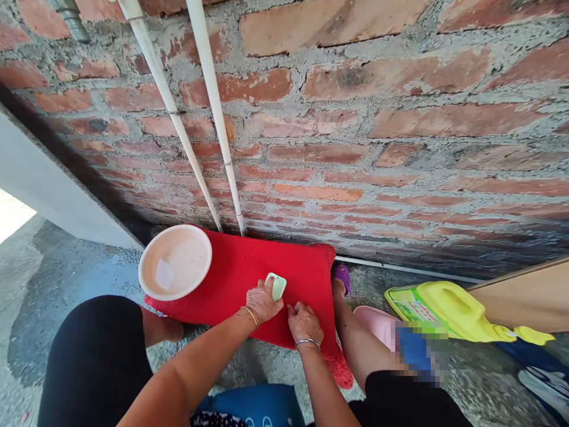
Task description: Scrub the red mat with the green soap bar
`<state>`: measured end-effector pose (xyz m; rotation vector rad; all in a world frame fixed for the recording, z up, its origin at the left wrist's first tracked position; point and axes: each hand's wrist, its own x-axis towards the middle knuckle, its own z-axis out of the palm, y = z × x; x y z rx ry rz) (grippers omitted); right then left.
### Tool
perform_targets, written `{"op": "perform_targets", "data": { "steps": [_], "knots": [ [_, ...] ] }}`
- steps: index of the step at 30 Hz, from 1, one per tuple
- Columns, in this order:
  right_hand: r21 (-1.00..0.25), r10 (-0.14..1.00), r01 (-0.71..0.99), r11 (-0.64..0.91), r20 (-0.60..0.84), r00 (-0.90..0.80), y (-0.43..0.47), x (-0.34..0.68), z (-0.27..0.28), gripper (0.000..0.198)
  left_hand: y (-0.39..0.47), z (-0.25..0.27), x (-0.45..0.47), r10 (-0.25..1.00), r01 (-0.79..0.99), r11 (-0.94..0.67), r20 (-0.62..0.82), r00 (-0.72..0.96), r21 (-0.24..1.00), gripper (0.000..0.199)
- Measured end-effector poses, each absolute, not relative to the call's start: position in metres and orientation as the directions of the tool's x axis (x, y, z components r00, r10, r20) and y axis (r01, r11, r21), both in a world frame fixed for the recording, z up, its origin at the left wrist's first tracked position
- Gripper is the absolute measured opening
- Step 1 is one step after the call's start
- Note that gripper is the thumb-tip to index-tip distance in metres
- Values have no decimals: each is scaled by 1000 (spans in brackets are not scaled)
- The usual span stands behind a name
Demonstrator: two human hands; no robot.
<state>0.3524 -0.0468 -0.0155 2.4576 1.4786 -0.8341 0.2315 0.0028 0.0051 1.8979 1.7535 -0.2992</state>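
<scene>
A red cloth point(235, 261) with a lacy, crocheted-looking edge lies spread over a low, long support in front of me. My left hand point(263, 301) is closed around a pale green rounded block point(278, 286), which looks like a small scrub brush and rests against the cloth. Its underside is hidden. Close by on the right, my right hand point(304, 324) presses on the cloth with curled fingers, pinching or holding it down. At the cloth's left end stands a pale pink basin point(175, 292) of water, with a whitish piece point(164, 274) in it.
A brick wall point(333, 148) with two white pipes point(217, 118) rises behind the cloth. On the right lie a yellow-green detergent jug point(448, 308) and something pink point(373, 323), partly blurred out. My knees flank the cloth. A pale panel point(66, 178) leans at left.
</scene>
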Motion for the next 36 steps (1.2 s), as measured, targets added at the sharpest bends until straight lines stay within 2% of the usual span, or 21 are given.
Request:
{"op": "perform_targets", "data": {
  "steps": [2,8,11,14,19,21,26,29,32,36],
  "knots": [
    [-148,765,851,-504,-533,361,-47,352,-17,32,10,9,224,861,969,-3,-492,129,248,70],
    [-147,766,848,-510,-526,369,-46,352,-17,32,55,21,143,903,958,267,-375,-211,104,65],
    [-147,762,845,-514,-532,370,-46,351,-16,32,57,19,139,889,949,307,-378,-257,77,65],
    [-134,757,848,-513,-537,373,-47,351,-15,32,42,12,175,882,960,259,-431,-189,109,66],
    [-115,764,860,-498,-527,372,-47,350,-17,31,23,9,229,846,961,52,-523,101,271,69],
    [-113,761,859,-499,-531,373,-46,350,-18,32,31,12,221,857,959,65,-508,89,277,67],
    [-112,746,850,-516,-547,381,-44,349,-16,32,70,19,152,894,945,277,-407,-188,172,64],
    [-111,749,852,-511,-545,378,-44,349,-15,31,77,14,137,878,925,359,-382,-288,126,63],
    [-110,752,856,-505,-544,373,-44,350,-16,30,64,4,164,884,942,311,-402,-237,129,63],
    [-104,760,862,-495,-533,372,-45,350,-19,31,41,-3,219,862,974,78,-505,40,211,68]
  ]
}}
